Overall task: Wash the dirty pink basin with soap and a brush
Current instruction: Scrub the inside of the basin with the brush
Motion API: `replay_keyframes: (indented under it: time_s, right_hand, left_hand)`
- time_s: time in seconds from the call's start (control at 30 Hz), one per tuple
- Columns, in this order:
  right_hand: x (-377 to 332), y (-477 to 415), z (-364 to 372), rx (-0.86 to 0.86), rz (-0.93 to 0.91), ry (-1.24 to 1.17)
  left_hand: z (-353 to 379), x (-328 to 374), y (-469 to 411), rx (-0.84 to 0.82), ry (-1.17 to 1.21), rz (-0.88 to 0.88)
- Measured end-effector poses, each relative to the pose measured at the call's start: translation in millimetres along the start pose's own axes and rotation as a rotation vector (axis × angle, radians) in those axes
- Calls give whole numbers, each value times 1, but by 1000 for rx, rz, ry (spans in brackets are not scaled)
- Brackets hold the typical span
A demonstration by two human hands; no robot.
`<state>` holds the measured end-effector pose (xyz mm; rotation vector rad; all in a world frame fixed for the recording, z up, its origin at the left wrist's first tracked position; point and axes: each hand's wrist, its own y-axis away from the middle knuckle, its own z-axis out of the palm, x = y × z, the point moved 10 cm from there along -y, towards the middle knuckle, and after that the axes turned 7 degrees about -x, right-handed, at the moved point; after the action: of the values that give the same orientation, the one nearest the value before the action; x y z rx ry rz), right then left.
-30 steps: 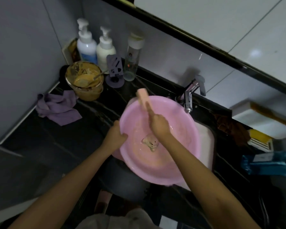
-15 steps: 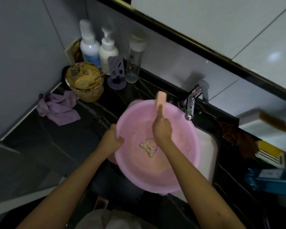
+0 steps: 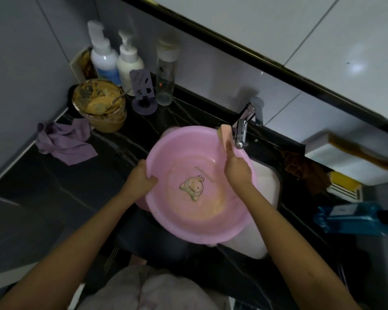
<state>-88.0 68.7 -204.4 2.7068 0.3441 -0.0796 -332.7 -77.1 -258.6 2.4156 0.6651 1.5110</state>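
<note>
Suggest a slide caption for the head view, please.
Left hand grips pink basin rim over sink; right hand holds brush beside faucet.

The basin (image 3: 179,153) was pink, with a beige, dark-outlined cartoon figure at its middle and orange-tan smears across the bottom. The brush (image 3: 225,136) was peach. The counter (image 3: 54,193) was black with thin pale veins, the sink (image 3: 267,182) white, the tap (image 3: 241,133) silver. The cloth (image 3: 65,142) was purple, the holder (image 3: 141,90) a duller purple with slanted slots. One pump bottle (image 3: 103,59) was white with a blue label. The jar (image 3: 108,121) was coated orange-brown.
</note>
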Motion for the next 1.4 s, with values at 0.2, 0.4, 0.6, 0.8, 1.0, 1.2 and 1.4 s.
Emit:
replay_keyframes:
  time_s: [0.2, 0.4, 0.6, 0.8, 1.0, 1.2, 1.4]
  right_hand:
    - [60, 33, 6, -51, 123, -26]
    - [97, 91, 22, 27, 202, -205]
    - [93, 160, 53, -39, 401, -195]
    - [43, 212, 84, -147, 362, -86]
    - [40, 224, 80, -130, 356, -128]
    - [-69, 224, 95, -349, 191, -338]
    - [-156, 202, 96, -291, 87, -625]
  left_hand:
    - [-1, 6, 3, -4, 12, 16]
    - [0, 12, 7, -14, 44, 30]
    - [-1, 10, 6, -62, 53, 51]
    - [-1, 7, 3, -109, 49, 66]
    - [0, 7, -2, -145, 43, 122]
    - [11, -42, -39, -227, 99, 68]
    - [2, 2, -6, -276, 238, 61]
